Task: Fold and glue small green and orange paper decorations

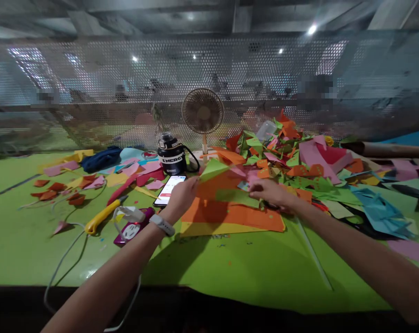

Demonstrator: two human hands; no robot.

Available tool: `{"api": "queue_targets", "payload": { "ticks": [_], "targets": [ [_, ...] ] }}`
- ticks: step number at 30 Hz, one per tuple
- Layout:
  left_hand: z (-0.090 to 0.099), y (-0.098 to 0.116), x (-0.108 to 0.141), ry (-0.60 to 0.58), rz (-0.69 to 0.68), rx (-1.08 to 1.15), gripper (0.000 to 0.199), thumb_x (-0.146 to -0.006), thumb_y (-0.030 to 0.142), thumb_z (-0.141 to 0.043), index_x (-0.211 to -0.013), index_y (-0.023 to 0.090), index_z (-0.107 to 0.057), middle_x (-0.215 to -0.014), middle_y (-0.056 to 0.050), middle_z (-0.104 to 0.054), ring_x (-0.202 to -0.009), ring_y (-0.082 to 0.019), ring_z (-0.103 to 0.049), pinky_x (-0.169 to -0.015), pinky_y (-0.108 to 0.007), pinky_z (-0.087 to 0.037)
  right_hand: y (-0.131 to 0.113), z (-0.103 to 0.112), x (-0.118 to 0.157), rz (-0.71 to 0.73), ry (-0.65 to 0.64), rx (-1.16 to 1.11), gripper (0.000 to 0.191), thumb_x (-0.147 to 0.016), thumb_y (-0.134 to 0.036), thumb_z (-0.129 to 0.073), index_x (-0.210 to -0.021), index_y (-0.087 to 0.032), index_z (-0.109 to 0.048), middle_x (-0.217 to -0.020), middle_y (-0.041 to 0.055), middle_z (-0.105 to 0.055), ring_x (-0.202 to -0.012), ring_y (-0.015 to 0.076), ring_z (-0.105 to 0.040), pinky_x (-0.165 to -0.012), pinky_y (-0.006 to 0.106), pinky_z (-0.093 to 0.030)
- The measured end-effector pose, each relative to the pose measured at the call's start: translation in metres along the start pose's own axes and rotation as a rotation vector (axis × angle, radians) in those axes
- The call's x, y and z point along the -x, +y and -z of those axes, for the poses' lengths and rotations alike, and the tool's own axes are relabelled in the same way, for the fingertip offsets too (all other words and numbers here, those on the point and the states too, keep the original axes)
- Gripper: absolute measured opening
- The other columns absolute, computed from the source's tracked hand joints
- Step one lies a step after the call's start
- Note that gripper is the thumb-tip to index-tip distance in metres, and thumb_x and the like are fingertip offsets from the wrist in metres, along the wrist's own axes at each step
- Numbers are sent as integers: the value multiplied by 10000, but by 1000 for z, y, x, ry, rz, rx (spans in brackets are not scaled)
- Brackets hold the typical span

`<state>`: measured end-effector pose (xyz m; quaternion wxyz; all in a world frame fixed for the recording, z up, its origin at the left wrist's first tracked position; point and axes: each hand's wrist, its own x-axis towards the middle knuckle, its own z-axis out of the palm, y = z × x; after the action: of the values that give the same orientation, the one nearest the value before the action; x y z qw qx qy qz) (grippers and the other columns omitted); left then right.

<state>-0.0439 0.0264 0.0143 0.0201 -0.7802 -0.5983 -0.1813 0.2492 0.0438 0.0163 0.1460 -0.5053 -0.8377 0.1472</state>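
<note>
My left hand point(184, 194), with a pale watch band on the wrist, pinches the left end of a light green paper piece point(214, 169). My right hand point(270, 192) is closed beside the right edge of a darker green paper strip point(235, 197); what its fingers hold, if anything, is too small to make out. Under and between both hands lie orange sheets point(209, 213) on top of a yellow sheet point(199, 229). A lit phone point(168, 188) lies just left of my left hand.
A fan point(203, 111) and a black bottle point(171, 155) stand at the back. Cut paper point(310, 157) is heaped at the right. Left are a yellow-handled tool point(101, 217), a purple power strip point(131, 231) and cables. A thin stick point(313, 254) lies front right.
</note>
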Motion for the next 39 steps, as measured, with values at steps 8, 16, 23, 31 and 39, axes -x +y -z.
{"api": "queue_targets", "payload": {
  "ticks": [8, 16, 23, 31, 39],
  "targets": [
    [15, -1, 19, 300, -149, 278, 384, -967, 273, -368, -1280, 171, -565, -1234, -101, -660, -1119, -239, -621, -937, -328, -472, -4, 7, -20, -170, 362, 162, 460, -877, -224, -494, -1327, -131, -507, -1284, 190, -565, -1244, 354, -461, -1013, 480, -364],
    [18, -6, 57, 162, -686, 267, 412, -967, 153, -400, -1358, 240, -496, -1375, -77, -550, -1288, -192, -484, -1075, -378, -409, -19, 15, 45, 296, 523, 249, 930, -839, -186, -569, -1508, -352, 56, -1599, 34, -21, -1453, 305, -92, -1128, 522, -238],
    [18, -19, 68, -64, -741, 212, 407, -978, 185, -370, -1347, 289, -507, -1441, -62, -470, -1305, -200, -462, -1038, -378, -446, -12, 3, 87, 504, 203, 211, 352, -823, -100, -550, -1113, -255, -676, -1385, 89, -518, -1332, 294, -394, -1039, 523, -369],
    [9, -16, 70, -215, -437, 19, 424, -859, 107, -487, -1257, 204, -597, -1425, -134, -471, -1335, -279, -413, -1097, -527, -313, -33, -24, 106, 544, 199, 13, 178, -912, -206, -529, -902, -180, -705, -1027, 111, -726, -987, 219, -661, -882, 414, -507],
    [2, 42, 81, -324, -283, 600, 292, -848, 400, -577, -1040, 209, -685, -1229, -101, -659, -1097, -248, -625, -942, -383, -488, -53, -34, 93, 280, 208, -189, 248, -933, -341, -520, -931, -153, -682, -817, 69, -730, -728, 174, -682, -665, 276, -529]
  ]
}}
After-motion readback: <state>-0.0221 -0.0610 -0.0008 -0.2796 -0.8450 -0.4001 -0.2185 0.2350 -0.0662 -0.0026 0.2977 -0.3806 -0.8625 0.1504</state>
